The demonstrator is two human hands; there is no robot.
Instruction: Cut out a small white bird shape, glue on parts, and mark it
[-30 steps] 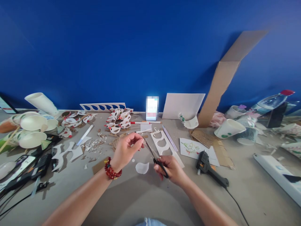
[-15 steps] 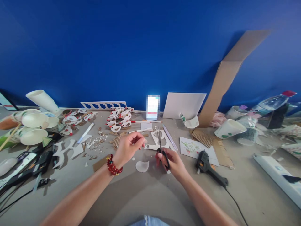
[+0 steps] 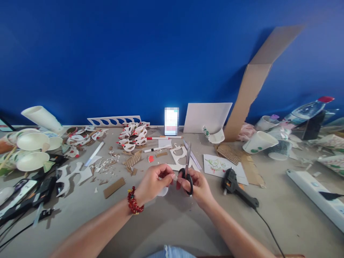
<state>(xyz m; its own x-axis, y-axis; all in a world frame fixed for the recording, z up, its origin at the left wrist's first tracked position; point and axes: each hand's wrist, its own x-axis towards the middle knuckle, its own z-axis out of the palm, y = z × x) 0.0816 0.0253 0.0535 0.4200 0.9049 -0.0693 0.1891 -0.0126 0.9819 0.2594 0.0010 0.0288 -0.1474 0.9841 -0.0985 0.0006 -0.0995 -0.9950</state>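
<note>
My right hand [image 3: 200, 186] grips a pair of black-handled scissors [image 3: 189, 181], their blades pointing up and away from me. Close beside it, my left hand [image 3: 153, 183] is closed in a pinch with a small pale piece [image 3: 175, 177] at its fingertips; what it is stays too small to tell. The right fingertips almost meet that piece. Under the left hand, partly covered, lies a white rounded cut-out [image 3: 162, 192]. Just beyond the hands is a white sheet with cut-out holes [image 3: 176, 154].
White paper birds with red beaks [image 3: 129, 147] cluster at the back, near a lit phone [image 3: 171, 122]. A glue gun [image 3: 236, 188] with its cord lies right, beside a drawing [image 3: 212, 165]. Paper cups [image 3: 259, 142] and a power strip [image 3: 317, 197] stand farther right. Cardboard scraps [image 3: 114, 187] lie left.
My left hand has moved right and down toward the right hand, now partly covering the white cut-out. The scissors have shifted slightly and stand more upright. The view has shifted a little.
</note>
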